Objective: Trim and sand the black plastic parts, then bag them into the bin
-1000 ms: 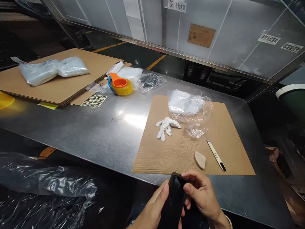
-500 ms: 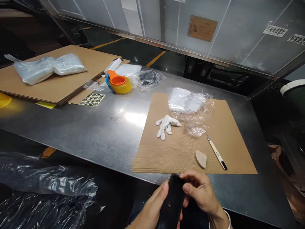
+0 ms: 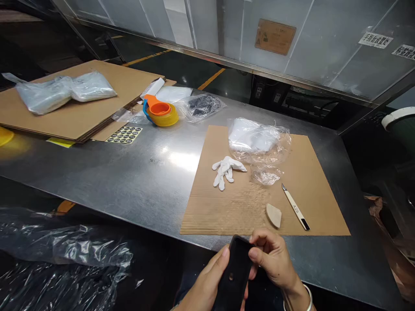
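Between my hands is a long black part [image 3: 234, 272], shallow like a case, with a raised rim and a small round hole. My left hand [image 3: 209, 278] wraps around its left side, thumb on the rim. At its upper right edge, my right hand [image 3: 270, 261] pinches the rim between thumb and fingers; whether something tiny is also held there is hidden. Just beyond, on a cardboard sheet [image 3: 227, 218], lie a beige wedge-shaped piece [image 3: 274, 215] and a white-handled craft knife [image 3: 295, 207]. The part's lower end runs out of view.
A white glove [image 3: 225, 170] and crumpled clear plastic bags [image 3: 259, 138] lie on the cardboard. Farther left on the metal table [image 3: 136, 181] are an orange-and-yellow tape dispenser [image 3: 161, 113], a sticker sheet [image 3: 125, 134] and stacked cardboard [image 3: 129, 82]. Black plastic wrapping [image 3: 65, 255] is at lower left.
My right fingers have shifted very slightly right along the black part's upper edge. My left hand keeps its hold, and the things on the table stay where they were.
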Tool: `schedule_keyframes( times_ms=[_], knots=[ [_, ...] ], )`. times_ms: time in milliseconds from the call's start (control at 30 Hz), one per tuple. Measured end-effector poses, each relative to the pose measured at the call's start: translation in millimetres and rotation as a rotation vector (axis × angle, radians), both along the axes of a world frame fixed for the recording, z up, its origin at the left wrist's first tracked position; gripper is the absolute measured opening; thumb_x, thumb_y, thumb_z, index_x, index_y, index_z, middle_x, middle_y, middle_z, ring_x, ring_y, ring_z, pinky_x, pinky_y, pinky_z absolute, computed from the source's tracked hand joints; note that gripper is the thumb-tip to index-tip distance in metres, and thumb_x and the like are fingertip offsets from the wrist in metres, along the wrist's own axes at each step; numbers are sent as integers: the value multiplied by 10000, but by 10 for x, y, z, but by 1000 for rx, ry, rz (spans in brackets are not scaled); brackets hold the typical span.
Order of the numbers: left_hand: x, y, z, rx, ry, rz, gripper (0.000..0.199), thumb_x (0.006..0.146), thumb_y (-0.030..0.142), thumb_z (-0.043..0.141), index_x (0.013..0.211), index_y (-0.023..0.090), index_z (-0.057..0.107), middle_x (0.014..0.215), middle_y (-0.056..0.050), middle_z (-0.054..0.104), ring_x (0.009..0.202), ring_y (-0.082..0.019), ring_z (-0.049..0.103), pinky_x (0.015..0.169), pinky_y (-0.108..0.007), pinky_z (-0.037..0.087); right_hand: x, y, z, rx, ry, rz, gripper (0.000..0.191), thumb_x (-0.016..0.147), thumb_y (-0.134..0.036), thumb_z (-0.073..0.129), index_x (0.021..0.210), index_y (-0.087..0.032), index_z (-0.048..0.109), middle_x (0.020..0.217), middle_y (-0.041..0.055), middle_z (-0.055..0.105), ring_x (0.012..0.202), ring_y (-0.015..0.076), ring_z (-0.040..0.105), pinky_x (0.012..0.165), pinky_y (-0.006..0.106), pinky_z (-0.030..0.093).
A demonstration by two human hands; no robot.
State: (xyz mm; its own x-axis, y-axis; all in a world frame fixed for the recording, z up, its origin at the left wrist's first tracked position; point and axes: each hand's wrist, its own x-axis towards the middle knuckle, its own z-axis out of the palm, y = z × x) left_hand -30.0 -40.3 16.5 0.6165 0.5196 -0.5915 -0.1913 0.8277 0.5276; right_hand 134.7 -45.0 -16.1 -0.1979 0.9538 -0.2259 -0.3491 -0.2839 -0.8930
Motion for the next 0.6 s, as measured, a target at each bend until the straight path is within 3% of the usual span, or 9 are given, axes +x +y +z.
schedule_keyframes(
  times_ms=[100, 200, 267, 367, 400, 433, 500, 600],
  knots=[
    [14, -4, -15, -6, -11, 16, 508, 842, 585, 321, 914, 144, 563, 662, -49, 594, 469, -153, 580, 477, -253, 436, -28, -12, -11, -14, -23, 30, 237, 758, -317, 672, 891, -168, 545, 551, -58, 578, 412, 89, 613, 367, 123, 456],
    [42, -3, -45, -28, -36, 46, 489, 840, 571, 352, 906, 139, 572, 684, -59, 614, 460, -150, 580, 467, -244, 426, -17, -1, -28, -37, -74, 27, 301, 744, -392, 670, 792, -188, 454, 531, -66, 561, 394, 98, 596, 352, 142, 435],
    [55, 18, -67, -66, -35, 81, 511, 845, 564, 351, 849, 114, 594, 665, -71, 616, 460, -136, 572, 459, -221, 408, 87, 62, -39, -12, -200, -2, 341, 782, -498, 582, 820, -207, 408, 586, -38, 594, 408, 114, 596, 366, 184, 448],
    [46, 97, -78, -136, -46, 188, 549, 854, 548, 351, 762, 80, 622, 649, -81, 604, 512, -122, 563, 482, -198, 406, 442, 249, -60, 103, -852, -186, 376, 910, -519, 265, 1047, -200, 408, 775, 40, 636, 530, 136, 621, 477, 255, 488],
    [35, 133, -74, -153, -64, 244, 533, 857, 534, 362, 760, 81, 627, 680, -81, 608, 542, -124, 565, 508, -202, 421, 596, 323, -76, 133, -1175, -273, 378, 928, -475, 219, 1091, -198, 416, 808, 50, 627, 589, 143, 621, 533, 270, 490],
    [24, 170, -67, -160, -86, 302, 509, 861, 516, 373, 768, 87, 630, 709, -78, 610, 569, -128, 567, 537, -211, 436, 751, 394, -98, 134, -1337, -327, 364, 917, -456, 277, 1102, -189, 440, 859, 76, 614, 684, 175, 618, 604, 308, 485],
    [0, 240, -46, -163, -127, 412, 463, 868, 484, 379, 786, 104, 632, 753, -67, 610, 604, -136, 571, 581, -230, 458, 1026, 514, -167, 134, -1514, -351, 310, 851, -409, 440, 1034, -168, 509, 929, 123, 575, 854, 253, 569, 709, 381, 444],
    [-24, 310, -14, -173, -149, 518, 471, 881, 473, 345, 786, 112, 632, 729, -62, 601, 595, -138, 568, 570, -229, 461, 1271, 610, -289, 152, -1612, -267, 157, 779, -304, 528, 848, -165, 550, 848, 120, 549, 871, 286, 522, 731, 405, 407]
  ],
)
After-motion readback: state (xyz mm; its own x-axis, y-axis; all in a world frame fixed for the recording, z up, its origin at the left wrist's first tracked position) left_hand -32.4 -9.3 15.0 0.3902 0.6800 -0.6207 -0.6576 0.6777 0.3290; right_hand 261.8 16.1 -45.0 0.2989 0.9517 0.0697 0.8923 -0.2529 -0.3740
